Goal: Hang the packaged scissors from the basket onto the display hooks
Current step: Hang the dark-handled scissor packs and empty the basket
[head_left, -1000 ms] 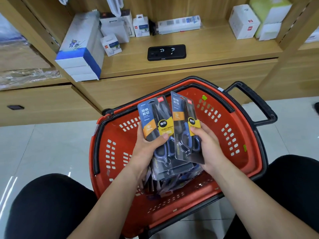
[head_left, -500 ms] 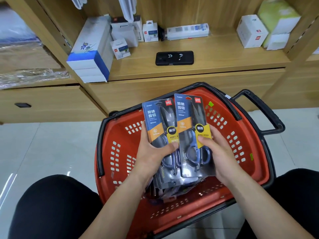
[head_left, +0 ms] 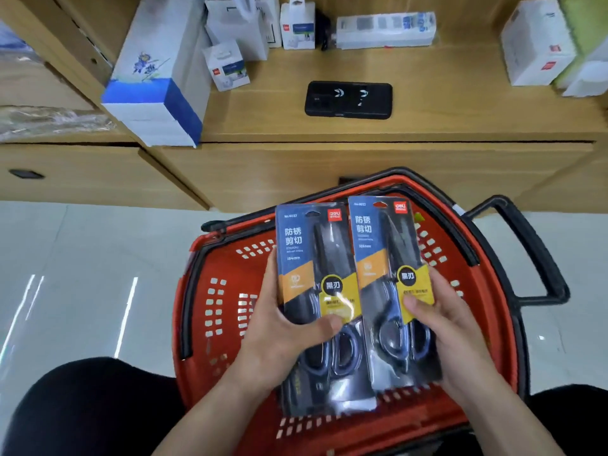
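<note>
the two packs of scissors, left pack point(head_left: 312, 258) and right pack point(head_left: 381, 245), are held side by side just above the red basket point(head_left: 210, 307), their edges meeting. both long axes run away from you: hang-hole ends and blade tips toward the wooden shelf point(head_left: 427, 103), finger loops toward you, tops leaning slightly left. each card is dark blue with an orange band, a yellow label and a red logo corner; the blades are black under clear plastic. your left hand point(head_left: 283, 337) grips the left pack, thumb curled across its front. your right hand point(head_left: 454, 334) grips the right pack the same way. the basket's black handle point(head_left: 533, 258) juts out to the right. on the shelf lie a black phone point(head_left: 348, 100) and a blue-and-white box point(head_left: 154, 93). glossy pale floor tiles point(head_left: 82, 274) lie below.
</note>
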### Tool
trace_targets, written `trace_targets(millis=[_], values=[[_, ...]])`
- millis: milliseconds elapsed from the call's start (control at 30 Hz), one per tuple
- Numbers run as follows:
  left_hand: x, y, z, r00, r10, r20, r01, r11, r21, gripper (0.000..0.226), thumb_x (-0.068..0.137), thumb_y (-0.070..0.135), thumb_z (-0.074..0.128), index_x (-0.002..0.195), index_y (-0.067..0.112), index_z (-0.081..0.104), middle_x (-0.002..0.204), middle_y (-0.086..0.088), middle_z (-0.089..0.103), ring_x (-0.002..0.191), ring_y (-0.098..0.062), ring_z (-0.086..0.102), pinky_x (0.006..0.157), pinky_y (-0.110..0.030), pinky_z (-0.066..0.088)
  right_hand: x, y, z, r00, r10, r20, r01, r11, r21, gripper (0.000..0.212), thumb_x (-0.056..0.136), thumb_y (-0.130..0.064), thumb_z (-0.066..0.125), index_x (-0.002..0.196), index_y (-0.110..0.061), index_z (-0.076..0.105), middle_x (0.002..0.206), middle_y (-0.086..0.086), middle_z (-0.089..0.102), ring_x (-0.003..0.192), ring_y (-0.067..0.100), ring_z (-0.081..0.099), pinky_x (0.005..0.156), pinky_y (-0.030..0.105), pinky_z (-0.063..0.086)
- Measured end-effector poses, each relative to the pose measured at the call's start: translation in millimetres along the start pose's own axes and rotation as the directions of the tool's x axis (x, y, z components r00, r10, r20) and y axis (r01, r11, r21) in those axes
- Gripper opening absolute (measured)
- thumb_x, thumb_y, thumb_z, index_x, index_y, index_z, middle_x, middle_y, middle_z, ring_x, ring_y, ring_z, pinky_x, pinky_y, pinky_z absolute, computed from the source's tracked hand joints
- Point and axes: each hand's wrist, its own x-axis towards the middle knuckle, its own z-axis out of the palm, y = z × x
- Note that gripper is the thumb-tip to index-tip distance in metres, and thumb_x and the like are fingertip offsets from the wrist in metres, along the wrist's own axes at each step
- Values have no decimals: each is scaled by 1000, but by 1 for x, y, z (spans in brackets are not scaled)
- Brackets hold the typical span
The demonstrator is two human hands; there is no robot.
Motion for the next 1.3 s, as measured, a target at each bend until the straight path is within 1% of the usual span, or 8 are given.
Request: trace_targets(millis=[100, 200, 333, 400, 600, 800, 967, 1300], values=[[-20, 42, -4, 999, -43, -28, 42, 999, -19, 92, 70, -11, 81, 138, 41, 47, 121, -3, 76, 106, -20, 76, 80, -23, 60, -15, -41, 14, 999, 27, 24, -27, 999, -33, 79, 79, -48, 83, 150, -36, 48, 148, -7, 58, 140, 20, 52, 118, 58, 35], [-53, 102, -6, 993, -70, -93, 69, 998, -12, 90, 71, -11, 83, 137, 39, 49, 117, -1, 77, 101, -18, 77, 77, -22, 60, -46, -101, 36, 1000, 26, 15, -26, 999, -42, 63, 87, -27, 74, 146, -29, 53, 137, -5, 68, 129, 17, 62, 112, 48, 44], [-100, 198, -13, 989, -59, -136, 58, 998, -9, 98, 62, 3, 95, 144, 29, 48, 119, -3, 75, 106, -24, 75, 80, -27, 61, -96, -194, 69, 999, 19, -48, -24, 994, -106, 44, 79, -47, 85, 118, -34, 71, 114, 10, 75, 109, 24, 69, 106, 60, 48], [-123, 249, -16, 986, -57, -158, 53, 998, -30, 98, 62, 1, 95, 144, 29, 48, 118, -2, 76, 105, -23, 75, 77, -26, 61, -120, -243, 83, 998, 3, -66, -10, 995, -103, 29, 79, -40, 85, 106, -33, 75, 107, 8, 77, 101, 26, 71, 106, 59, 49], [-188, 389, -22, 977, 22, -213, -47, 993, -111, 86, 74, -9, 84, 142, 32, 50, 118, -6, 77, 99, -24, 77, 69, -29, 62, -177, -386, 125, 995, -43, -87, 38, 998, -56, 68, 58, -68, 89, 109, -24, 75, 112, 10, 77, 111, 38, 70, 106, 64, 47], [-211, 485, -48, 964, 66, -257, -110, 981, -158, 82, 71, 3, 87, 137, 39, 54, 122, -2, 75, 104, -25, 76, 78, -37, 63, -188, -487, 175, 996, -69, -56, 66, 996, -54, 53, 77, -30, 86, 126, -24, 68, 116, 5, 77, 114, 32, 70, 110, 61, 44], [-200, 538, -91, 971, 102, -216, -135, 980, -143, 99, 63, 14, 96, 147, 32, 47, 119, -3, 77, 104, -30, 76, 93, -54, 60, -167, -537, 234, 973, -207, -98, 197, 975, -105, 40, 91, -22, 74, 130, -23, 65, 116, -3, 77, 116, 24, 69, 109, 51, 48], [-160, 618, -131, 966, 183, -183, -215, 962, -171, 95, 64, 19, 88, 146, 40, 46, 120, -4, 76, 103, -31, 76, 79, -47, 63, -98, -625, 301, 907, -410, -98, 395, 908, -140, 28, 103, -10, 59, 127, -21, 66, 116, -2, 77, 115, 23, 70, 105, 48, 52]])
